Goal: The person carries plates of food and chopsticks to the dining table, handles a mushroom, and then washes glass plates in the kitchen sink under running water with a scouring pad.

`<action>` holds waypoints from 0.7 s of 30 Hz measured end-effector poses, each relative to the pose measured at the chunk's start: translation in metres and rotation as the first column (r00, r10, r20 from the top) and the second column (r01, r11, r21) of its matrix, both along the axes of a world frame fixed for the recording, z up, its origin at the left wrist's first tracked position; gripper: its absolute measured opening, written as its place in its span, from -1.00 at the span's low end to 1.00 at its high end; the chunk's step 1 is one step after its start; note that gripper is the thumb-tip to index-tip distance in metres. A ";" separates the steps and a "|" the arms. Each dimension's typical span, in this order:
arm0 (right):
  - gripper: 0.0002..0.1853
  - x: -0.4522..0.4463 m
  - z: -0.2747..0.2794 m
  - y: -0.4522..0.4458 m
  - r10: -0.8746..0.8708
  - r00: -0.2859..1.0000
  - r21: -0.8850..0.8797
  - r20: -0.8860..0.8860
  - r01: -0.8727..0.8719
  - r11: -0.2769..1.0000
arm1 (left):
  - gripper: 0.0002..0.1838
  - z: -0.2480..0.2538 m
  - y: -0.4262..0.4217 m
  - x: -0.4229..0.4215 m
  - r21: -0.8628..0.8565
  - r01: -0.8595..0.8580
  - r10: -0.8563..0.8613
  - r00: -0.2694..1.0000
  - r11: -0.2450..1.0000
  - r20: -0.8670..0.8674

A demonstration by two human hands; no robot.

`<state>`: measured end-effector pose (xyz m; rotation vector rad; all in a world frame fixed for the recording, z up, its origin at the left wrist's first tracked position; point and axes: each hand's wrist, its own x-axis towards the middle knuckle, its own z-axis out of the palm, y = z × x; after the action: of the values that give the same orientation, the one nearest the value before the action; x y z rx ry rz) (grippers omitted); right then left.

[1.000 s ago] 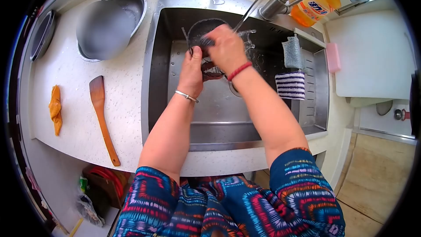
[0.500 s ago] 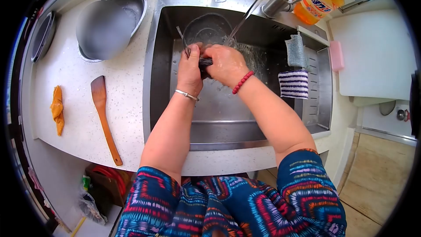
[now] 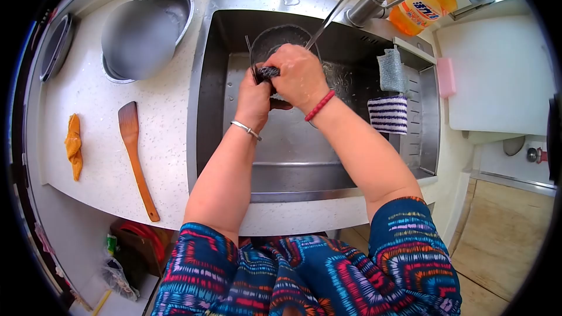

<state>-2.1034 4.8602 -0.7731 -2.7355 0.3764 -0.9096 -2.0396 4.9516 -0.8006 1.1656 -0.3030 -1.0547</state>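
Observation:
Both my hands meet over the sink (image 3: pixel 293 175), in front of a clear, round, bowl-like vessel (image 3: pixel 280 34). The fingers of my left hand (image 3: pixel 253 100) are closed around something dark; its shape is mostly hidden, and thin dark prongs (image 3: pixel 247 45) stick up beside the thumb. My right hand (image 3: pixel 300 73), closed and wet, presses a dark, rough-textured wad (image 3: pixel 268 72) against what the left hand holds. Running water (image 3: pixel 332 16) falls from the faucet (image 3: pixel 374 7) just behind my right hand.
A wooden spatula (image 3: pixel 136 152) and an orange cloth (image 3: pixel 74 147) lie on the left counter, below a metal basin (image 3: pixel 186 9). A grey cloth (image 3: pixel 391 70) and a striped cloth (image 3: pixel 387 114) hang at the sink's right. An orange soap bottle (image 3: pixel 424 7) stands behind.
My right hand has shifted up and over, its knuckles now higher. The dark wad shows more plainly between the hands. The clear vessel has moved slightly down and right.

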 end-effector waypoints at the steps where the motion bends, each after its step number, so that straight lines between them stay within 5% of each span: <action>1: -0.90 0.000 -0.002 -0.005 0.000 1.000 0.000 0.000 0.000 1.000 | -0.72 -0.001 0.000 -0.001 0.000 0.000 0.000 1.000 1.000 0.000; 4: -0.90 -0.002 -0.010 -0.048 -0.242 0.968 0.136 0.061 0.232 0.963 | -0.68 0.006 0.001 -0.011 -0.082 0.066 -0.068 0.997 0.994 -0.025; 7: -0.89 -0.004 -0.004 -0.054 -0.362 0.925 -0.141 -0.116 0.345 0.928 | -0.67 0.005 -0.004 -0.007 -0.079 0.007 -0.008 1.000 0.997 -0.015; 10: -0.84 -0.013 -0.006 -0.031 -0.380 0.890 -0.150 -0.251 0.352 0.924 | -0.69 0.009 0.000 0.001 -0.096 -0.083 0.085 0.996 0.992 0.017; 14: -0.84 -0.011 0.006 0.006 -0.348 0.823 0.116 -0.448 0.440 0.891 | -0.70 -0.017 0.000 0.011 -0.184 -0.161 0.186 0.974 0.970 0.129; 16: -0.83 -0.010 0.009 0.016 -0.097 0.930 0.436 -0.353 0.256 0.863 | -0.70 -0.034 -0.003 0.017 -0.241 -0.174 0.228 0.950 0.955 0.216; 19: -0.78 -0.030 0.027 0.017 0.101 0.978 0.639 -0.185 0.042 0.768 | -0.74 -0.028 -0.001 0.019 -0.204 -0.278 0.335 0.875 0.939 0.350; 21: -0.78 -0.056 0.036 0.015 -0.037 0.993 0.697 -0.116 0.108 0.709 | -0.80 0.008 0.008 0.012 -0.099 -0.306 0.286 0.941 0.947 -0.178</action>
<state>-2.1596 4.8755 -0.7367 -2.0520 0.6906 -0.4934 -2.0281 4.9600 -0.7927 0.9700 -0.0601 -0.8448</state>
